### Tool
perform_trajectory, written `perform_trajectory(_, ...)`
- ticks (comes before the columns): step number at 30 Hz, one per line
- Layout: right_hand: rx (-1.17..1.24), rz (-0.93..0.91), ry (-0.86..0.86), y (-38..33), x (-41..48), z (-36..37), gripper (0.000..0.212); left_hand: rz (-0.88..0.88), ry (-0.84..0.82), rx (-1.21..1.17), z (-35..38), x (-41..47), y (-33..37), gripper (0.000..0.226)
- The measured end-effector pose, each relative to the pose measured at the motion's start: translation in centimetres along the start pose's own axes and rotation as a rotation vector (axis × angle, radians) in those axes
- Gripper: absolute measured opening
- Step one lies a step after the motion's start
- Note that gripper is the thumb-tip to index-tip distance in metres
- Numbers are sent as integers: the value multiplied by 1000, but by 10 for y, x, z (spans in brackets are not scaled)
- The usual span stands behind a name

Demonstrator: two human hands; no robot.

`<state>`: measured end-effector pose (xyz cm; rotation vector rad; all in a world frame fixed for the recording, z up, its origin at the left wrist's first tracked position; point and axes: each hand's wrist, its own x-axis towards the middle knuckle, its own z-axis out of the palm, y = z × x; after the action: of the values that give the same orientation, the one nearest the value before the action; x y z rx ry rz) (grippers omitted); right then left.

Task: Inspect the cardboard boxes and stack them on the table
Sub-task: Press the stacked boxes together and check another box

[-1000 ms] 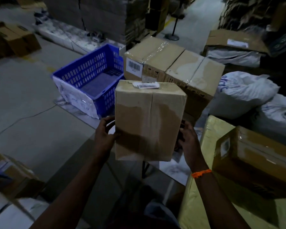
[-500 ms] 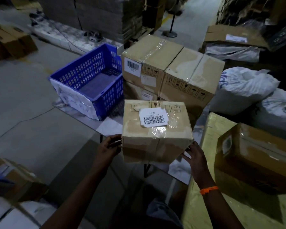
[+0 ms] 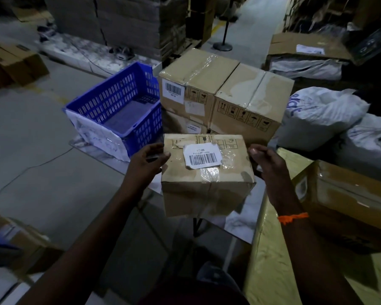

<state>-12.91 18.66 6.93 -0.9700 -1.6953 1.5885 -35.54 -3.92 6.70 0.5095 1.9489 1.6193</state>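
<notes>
At the near edge of the surface point(image 3: 240, 225), the cardboard box point(image 3: 207, 190) lies straight ahead of the person with its barcode label point(image 3: 201, 157) facing up. I cannot tell whether its base rests on the surface or hangs just above it. Its long axis appears to run from 9 o'clock to 3 o'clock, so the two short ends face the two hands.

The left hand point(image 3: 149, 160) is at the box's 9 o'clock. Its fingers point(image 3: 163, 150) reach across to the upper left edge and touch it, loosely bent rather than wrapped round anything. The right hand point(image 3: 267, 166) is at 3 o'clock, just beside the right end, with its fingers relaxed and slightly curled, holding nothing. A thin gap seems to show there (the light is poor, so contact cannot be ruled out). The left hand is therefore the one engaged.

The stack of boxes point(image 3: 224, 93), already two layers high, stands at 12 o'clock just behind the box, with a blue crate point(image 3: 119, 106) at about 10 o'clock. Lifting the box onto that stack would probably need the right hand to close onto its end first, then both hands to carry it up and forward.
</notes>
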Motion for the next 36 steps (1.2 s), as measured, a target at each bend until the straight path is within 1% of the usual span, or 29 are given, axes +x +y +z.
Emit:
perform_trajectory(3, 38, 100, -38, -10, 13, 2, 26, -47, -55, 40, 2, 9, 7, 54)
perform_trajectory(5, 53, 182, -92, -10, 17, 0, 24, -109, -81, 11, 3, 9, 7, 53)
perform_trajectory(7, 84, 248, -120, -7, 17, 0, 25, -168, -108, -34, 3, 6, 4, 48)
perform_trajectory(11, 99, 272, -140, -4, 15, 5, 28, -155, -119, -74, 1, -4, 1, 36)
perform_trajectory(13, 139, 274, -160, -4, 16, 7, 33, -158, -104, -114, -9, -8, -4, 42)
perform_trajectory(16, 177, 261, -186, -2, 20, 17, 37, -119, -25, -180, -23, -12, -11, 44)
perform_trajectory(20, 168, 252, -213, 6, 26, 40, 36, -50, 154, -295, -27, -28, -21, 29)
perform_trajectory(22, 160, 235, -213, 11, 25, 51, 34, -58, 218, -354, -28, -41, -29, 27)
perform_trajectory(24, 198, 212, -224, 19, 22, 53, 31, -88, 257, -397, -26, -55, -40, 27)
perform_trajectory(26, 220, 199, -239, 27, 17, 49, 38, -106, 246, -407, -19, -70, -50, 24)
perform_trajectory(28, 184, 234, -234, 33, 4, 37, 49, -125, 250, -391, -10, -84, -63, 25)
perform_trajectory(31, 99, 249, -229, 45, -26, 20, 43, -151, 237, -377, 1, -104, -79, 34)
perform_trajectory(33, 23, 233, -269, 58, -47, 14, 51, -176, 209, -371, 5, -114, -93, 42)
perform_trajectory(34, -13, 241, -278, 70, -54, 13, 46, -190, 199, -369, 6, -119, -101, 42)
perform_trajectory(35, -43, 252, -288, 80, -62, 12, 36, -205, 192, -363, 7, -123, -110, 38)
perform_trajectory(36, -89, 245, -301, 92, -69, 11, 32, -221, 188, -355, 8, -127, -119, 32)
